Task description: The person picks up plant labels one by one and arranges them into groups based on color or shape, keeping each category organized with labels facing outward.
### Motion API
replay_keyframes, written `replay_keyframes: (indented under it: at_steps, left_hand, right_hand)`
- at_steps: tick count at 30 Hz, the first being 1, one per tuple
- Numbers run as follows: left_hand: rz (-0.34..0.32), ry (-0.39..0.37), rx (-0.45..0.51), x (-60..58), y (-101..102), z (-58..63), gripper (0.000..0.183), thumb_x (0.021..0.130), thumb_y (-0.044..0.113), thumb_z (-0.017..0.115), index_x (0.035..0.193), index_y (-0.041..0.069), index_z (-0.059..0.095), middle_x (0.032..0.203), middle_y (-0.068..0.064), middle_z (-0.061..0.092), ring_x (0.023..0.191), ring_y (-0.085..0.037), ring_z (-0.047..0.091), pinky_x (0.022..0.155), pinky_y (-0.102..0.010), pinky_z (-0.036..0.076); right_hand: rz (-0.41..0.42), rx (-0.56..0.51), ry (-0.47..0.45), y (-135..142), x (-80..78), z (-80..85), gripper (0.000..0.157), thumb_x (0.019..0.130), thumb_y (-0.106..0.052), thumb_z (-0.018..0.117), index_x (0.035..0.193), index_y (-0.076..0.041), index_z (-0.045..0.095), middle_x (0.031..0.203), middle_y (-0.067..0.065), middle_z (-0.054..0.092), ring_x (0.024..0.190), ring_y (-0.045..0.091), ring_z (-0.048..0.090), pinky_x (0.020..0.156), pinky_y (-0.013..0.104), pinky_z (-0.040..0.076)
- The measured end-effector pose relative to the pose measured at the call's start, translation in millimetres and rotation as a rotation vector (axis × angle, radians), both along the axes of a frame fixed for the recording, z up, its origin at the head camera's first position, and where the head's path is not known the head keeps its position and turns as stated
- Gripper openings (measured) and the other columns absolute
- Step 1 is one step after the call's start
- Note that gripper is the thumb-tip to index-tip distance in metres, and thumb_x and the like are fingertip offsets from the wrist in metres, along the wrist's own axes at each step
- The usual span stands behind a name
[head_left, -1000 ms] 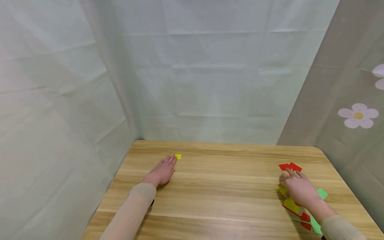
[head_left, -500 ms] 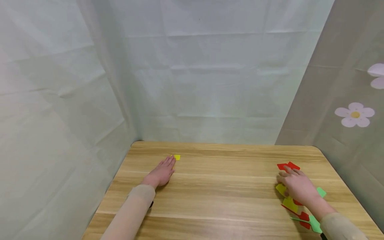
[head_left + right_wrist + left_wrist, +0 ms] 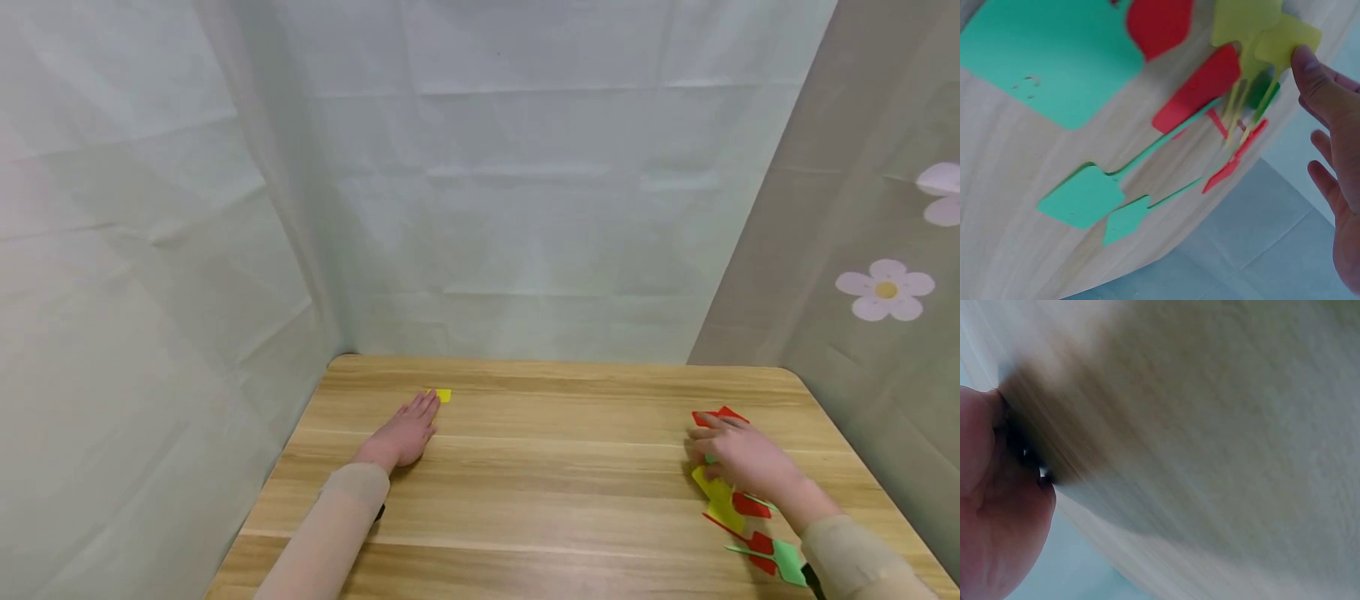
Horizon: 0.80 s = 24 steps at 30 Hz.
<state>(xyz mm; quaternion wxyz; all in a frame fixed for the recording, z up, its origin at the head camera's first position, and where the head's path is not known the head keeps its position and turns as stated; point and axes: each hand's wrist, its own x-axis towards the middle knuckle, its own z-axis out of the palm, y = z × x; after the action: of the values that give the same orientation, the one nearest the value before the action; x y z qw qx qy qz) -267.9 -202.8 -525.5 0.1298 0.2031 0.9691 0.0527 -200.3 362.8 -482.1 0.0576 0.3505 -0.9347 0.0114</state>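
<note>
My left hand (image 3: 401,433) lies flat at the far left of the table, its straight fingers over a yellow plant label (image 3: 445,395) that shows past the fingertips. In the left wrist view only part of the palm shows at the left edge. My right hand (image 3: 750,458) is over a loose group of flat plant labels at the right. As the right wrist view shows, its thumb and fingers pinch the head of a yellow plant label (image 3: 1288,39). Another yellow label (image 3: 1244,22) lies beside it, and a red label (image 3: 1200,87) is close by. Green labels (image 3: 1082,195) with thin stems spread below.
Red labels (image 3: 729,413) lie beyond the right fingers, partly covered by them. Nearer the right sleeve are a red label (image 3: 761,542) and a green one (image 3: 787,562). Pale cloth (image 3: 525,208) hangs behind the wooden table (image 3: 555,500), with flower-printed cloth (image 3: 885,290) at right.
My right hand has shifted slightly left among the labels. A green label beside the right wrist has gone from sight, and green now shows under the fingers. My left hand stays put.
</note>
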Motion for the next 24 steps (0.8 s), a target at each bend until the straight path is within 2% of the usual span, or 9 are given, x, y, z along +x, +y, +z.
replay_keyframes:
  at_steps: [5,12,14,17,21,24]
  left_hand:
    - [-0.001,0.006,-0.010,2.3,1.5,4.8,0.056,0.109,0.025,0.036,0.157,-0.001,0.022,0.165,-0.017,0.013,0.151,-0.034,0.012,0.119,-0.052,0.018]
    - [0.007,0.016,-0.037,1.8,3.2,0.5,0.057,0.110,0.029,0.035,0.158,0.003,0.020,0.166,-0.013,0.013,0.152,-0.031,0.011,0.120,-0.050,0.018]
    - [0.006,0.017,-0.037,1.5,3.5,-0.3,0.057,0.110,0.030,0.035,0.158,0.003,0.020,0.166,-0.013,0.013,0.152,-0.030,0.011,0.120,-0.050,0.018]
    - [0.001,0.020,-0.035,1.1,3.6,0.4,0.057,0.110,0.028,0.035,0.158,0.002,0.022,0.165,-0.014,0.014,0.152,-0.032,0.012,0.120,-0.050,0.019]
    - [0.000,0.019,-0.041,2.2,3.7,4.8,0.056,0.110,0.028,0.037,0.157,0.001,0.023,0.165,-0.015,0.014,0.151,-0.032,0.013,0.119,-0.050,0.019]
    - [-0.003,0.016,-0.039,2.9,1.2,5.1,0.057,0.109,0.028,0.037,0.157,0.001,0.023,0.165,-0.015,0.015,0.151,-0.032,0.013,0.119,-0.051,0.020]
  right_hand:
    - [-0.037,-0.013,-0.120,-3.4,-2.8,11.7,0.026,0.068,-0.022,0.088,0.077,-0.034,0.067,0.120,0.015,0.070,0.125,0.050,0.051,0.094,0.066,0.042]
    - [-0.098,-0.045,-0.253,-13.8,-2.7,29.0,0.027,0.075,-0.024,0.086,0.075,-0.040,0.063,0.120,0.012,0.070,0.127,0.049,0.050,0.088,0.057,0.049]
    - [-0.108,-0.058,-0.263,-17.7,-2.7,32.7,0.027,0.079,-0.024,0.084,0.075,-0.039,0.062,0.121,0.012,0.070,0.128,0.050,0.049,0.086,0.055,0.050]
    - [-0.133,-0.090,-0.247,-24.2,-3.5,34.9,0.024,0.084,-0.026,0.081,0.077,-0.039,0.062,0.124,0.011,0.068,0.131,0.051,0.045,0.091,0.058,0.048]
    - [-0.223,-0.182,-0.212,-38.3,-5.3,33.2,0.017,0.090,-0.027,0.075,0.082,-0.035,0.062,0.132,0.014,0.064,0.136,0.052,0.037,0.098,0.067,0.040]
    - [-0.313,-0.296,-0.228,-57.3,-6.3,29.9,0.013,0.095,-0.030,0.068,0.085,-0.028,0.061,0.137,0.018,0.059,0.139,0.053,0.031,0.097,0.068,0.040]
